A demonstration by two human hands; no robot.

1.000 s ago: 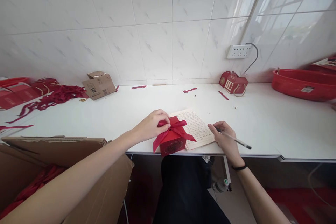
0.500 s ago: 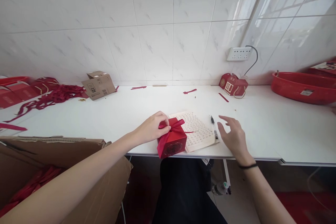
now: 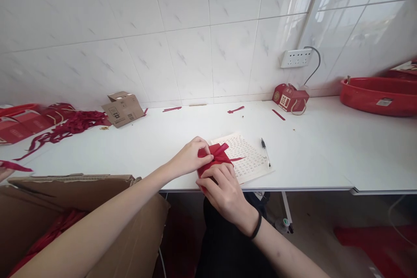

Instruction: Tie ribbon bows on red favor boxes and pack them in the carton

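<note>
A small red gift box [image 3: 208, 166] sits at the table's front edge, tied with a dark red ribbon bow [image 3: 222, 148]. My left hand [image 3: 192, 156] pinches the bow's knot area between thumb and fingers from the left. In front of the box is my right hand [image 3: 224, 186], its fingers curled and its thumb and forefinger closing on the hanging ribbon tail at the box's front left. That hand covers most of the box's front face. Under and beside the box lies a sheet of handwritten paper [image 3: 252, 163], with a pen [image 3: 265, 150] on its right.
At left stand an open carton [image 3: 74, 178], a ribbon pile [image 3: 80, 124] and a small cardboard box [image 3: 124, 110]. Another person's hand [image 3: 4, 173] shows by a ribbon at the left edge. A red handled box [image 3: 291, 99] and red basin [image 3: 379, 97] stand back right.
My right hand has moved left from beside the pen to the box's front and closed on the ribbon. My left hand stays at the bow. Another person's hand has appeared at far left.
</note>
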